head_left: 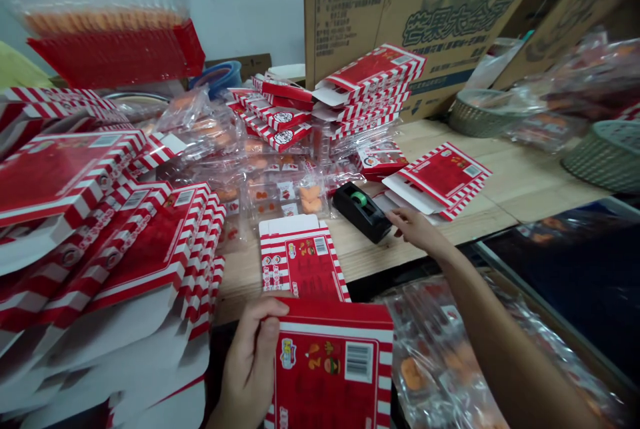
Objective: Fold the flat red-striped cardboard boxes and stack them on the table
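Note:
My left hand grips the left edge of a flat red carton with white striped borders and a barcode, low in the view. Just beyond it, a similar flat carton lies on the wooden table. My right hand reaches across the table edge with its fingers apart and holds nothing. Its fingertips are beside a black tape dispenser with a green roll and close to a white-and-red flat carton.
Tall stacks of red striped cartons fill the left side. Clear plastic trays with orange pieces lie mid-table, and bagged goods sit below my right arm. Large printed cardboard boxes and woven baskets stand behind.

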Action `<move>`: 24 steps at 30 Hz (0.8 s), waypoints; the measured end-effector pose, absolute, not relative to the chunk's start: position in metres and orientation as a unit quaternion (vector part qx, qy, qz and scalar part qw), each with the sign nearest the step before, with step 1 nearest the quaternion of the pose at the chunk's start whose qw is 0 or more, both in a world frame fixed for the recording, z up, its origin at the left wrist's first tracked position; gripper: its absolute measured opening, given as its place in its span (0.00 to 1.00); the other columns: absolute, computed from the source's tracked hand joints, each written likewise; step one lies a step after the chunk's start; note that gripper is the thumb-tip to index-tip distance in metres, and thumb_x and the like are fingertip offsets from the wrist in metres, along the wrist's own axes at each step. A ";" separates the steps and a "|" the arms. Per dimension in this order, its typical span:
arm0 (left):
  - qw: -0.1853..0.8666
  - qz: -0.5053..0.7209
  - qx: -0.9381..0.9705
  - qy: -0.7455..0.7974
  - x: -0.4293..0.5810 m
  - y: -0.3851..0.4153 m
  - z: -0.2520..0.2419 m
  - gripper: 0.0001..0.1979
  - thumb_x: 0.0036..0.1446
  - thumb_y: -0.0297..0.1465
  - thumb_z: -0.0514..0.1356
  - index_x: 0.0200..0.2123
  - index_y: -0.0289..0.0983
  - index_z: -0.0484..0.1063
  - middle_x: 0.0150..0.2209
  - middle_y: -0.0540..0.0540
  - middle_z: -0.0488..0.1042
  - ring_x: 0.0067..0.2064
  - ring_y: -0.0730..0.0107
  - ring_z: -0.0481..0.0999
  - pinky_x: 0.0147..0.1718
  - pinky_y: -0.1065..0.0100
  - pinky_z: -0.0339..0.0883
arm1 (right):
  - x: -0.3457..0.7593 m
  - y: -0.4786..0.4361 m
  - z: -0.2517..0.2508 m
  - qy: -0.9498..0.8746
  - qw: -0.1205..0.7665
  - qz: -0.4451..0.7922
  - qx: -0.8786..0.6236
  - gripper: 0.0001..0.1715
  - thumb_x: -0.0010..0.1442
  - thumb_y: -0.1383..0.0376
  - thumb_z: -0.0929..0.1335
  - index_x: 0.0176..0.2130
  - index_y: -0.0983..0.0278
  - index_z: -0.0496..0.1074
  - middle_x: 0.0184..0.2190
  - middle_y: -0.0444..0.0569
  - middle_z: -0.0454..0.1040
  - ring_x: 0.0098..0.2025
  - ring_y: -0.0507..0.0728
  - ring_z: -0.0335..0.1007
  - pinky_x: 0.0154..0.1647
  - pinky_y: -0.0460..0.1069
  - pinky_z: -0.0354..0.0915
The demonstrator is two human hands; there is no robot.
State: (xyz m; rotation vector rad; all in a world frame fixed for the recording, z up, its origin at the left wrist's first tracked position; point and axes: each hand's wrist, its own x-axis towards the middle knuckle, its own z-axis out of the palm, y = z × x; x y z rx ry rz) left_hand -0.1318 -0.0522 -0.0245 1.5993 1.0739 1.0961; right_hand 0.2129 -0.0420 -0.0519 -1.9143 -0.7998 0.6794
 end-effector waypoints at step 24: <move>0.445 0.306 0.778 0.323 -0.116 -0.018 0.008 0.08 0.62 0.28 0.50 0.37 0.43 0.67 0.35 0.53 0.73 0.38 0.73 0.73 0.39 0.77 0.65 | 0.209 -0.056 -0.094 -0.218 0.412 0.363 -0.806 0.13 0.64 0.62 0.64 0.46 0.66 0.68 0.41 0.49 0.72 0.36 0.53 0.72 0.35 0.51 0.70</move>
